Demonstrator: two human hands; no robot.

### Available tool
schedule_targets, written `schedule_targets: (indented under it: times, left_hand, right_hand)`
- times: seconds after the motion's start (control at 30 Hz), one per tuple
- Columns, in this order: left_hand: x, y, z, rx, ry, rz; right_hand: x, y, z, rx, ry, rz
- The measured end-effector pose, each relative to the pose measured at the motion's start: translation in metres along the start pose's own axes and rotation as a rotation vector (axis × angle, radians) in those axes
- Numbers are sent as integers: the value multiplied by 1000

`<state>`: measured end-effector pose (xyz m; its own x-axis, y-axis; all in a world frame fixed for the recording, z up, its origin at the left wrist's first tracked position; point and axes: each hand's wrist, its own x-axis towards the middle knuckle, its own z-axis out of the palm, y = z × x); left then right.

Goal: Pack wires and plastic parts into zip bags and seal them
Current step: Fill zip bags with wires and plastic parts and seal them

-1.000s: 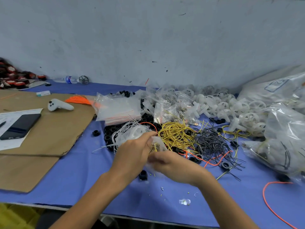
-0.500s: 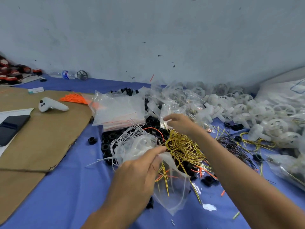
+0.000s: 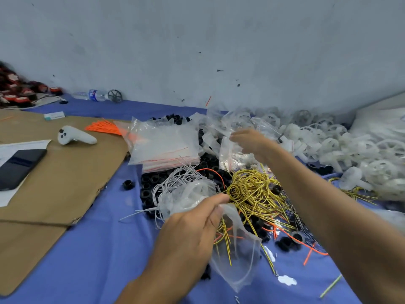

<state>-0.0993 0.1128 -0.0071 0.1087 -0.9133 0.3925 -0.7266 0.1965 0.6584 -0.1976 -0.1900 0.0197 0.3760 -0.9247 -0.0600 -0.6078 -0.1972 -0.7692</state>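
My left hand point(image 3: 192, 227) pinches the top of a clear zip bag point(image 3: 237, 255) that hangs below it with yellow and orange wire ends inside. My right hand point(image 3: 249, 141) reaches far over the table to a heap of filled small bags point(image 3: 230, 156); it is blurred, so its hold is unclear. A tangle of yellow wires point(image 3: 252, 191) lies between the hands. White wires point(image 3: 175, 181) and black plastic rings point(image 3: 151, 187) lie to the left of it. White plastic wheels point(image 3: 341, 148) are piled at the right.
A stack of empty zip bags point(image 3: 166, 145) lies behind the wires. Brown cardboard point(image 3: 61, 172) at the left carries a phone point(image 3: 19, 165), a white controller point(image 3: 74, 137) and orange wires point(image 3: 105, 129). A water bottle point(image 3: 92, 94) lies by the wall. Loose orange wires point(image 3: 306, 244) lie at the right.
My right hand has left the bag and moved away from me to the heap of filled bags. The left hand keeps the bag, which now hangs open below it. The camera moved closer.
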Motion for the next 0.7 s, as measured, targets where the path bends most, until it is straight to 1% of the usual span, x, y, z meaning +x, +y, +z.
schedule_targets:
  times: [0.13, 0.17, 0.27, 0.37, 0.4, 0.47, 0.57, 0.63, 0.7]
  left_hand:
    - [-2, -1, 7, 9, 2, -8]
    - [-2, -2, 7, 19, -4, -3]
    - [-4, -4, 4, 37, -14, 5]
    - [-3, -8, 1, 33, -10, 1]
    - [-3, -9, 0, 28, -8, -3]
    - [-4, -10, -1, 22, -8, -4]
    - [-4, -10, -1, 17, -20, -10]
    - [-3, -9, 1, 11, -25, -11]
    - [-3, -7, 2, -1, -30, -10]
  right_hand:
    - [-5, 15, 27, -159, -277, 42]
    - [-2, 18, 35, -189, -294, 31]
    - [11, 22, 54, -255, -169, 16]
    - [23, 22, 61, -447, -136, 0]
    - [25, 23, 60, -422, -86, -4]
    - [27, 23, 50, -283, 52, -2]
    - [26, 23, 21, -155, 240, 18]
    - [22, 23, -1, -61, 317, 17]
    - [20, 22, -21, -30, 357, 13]
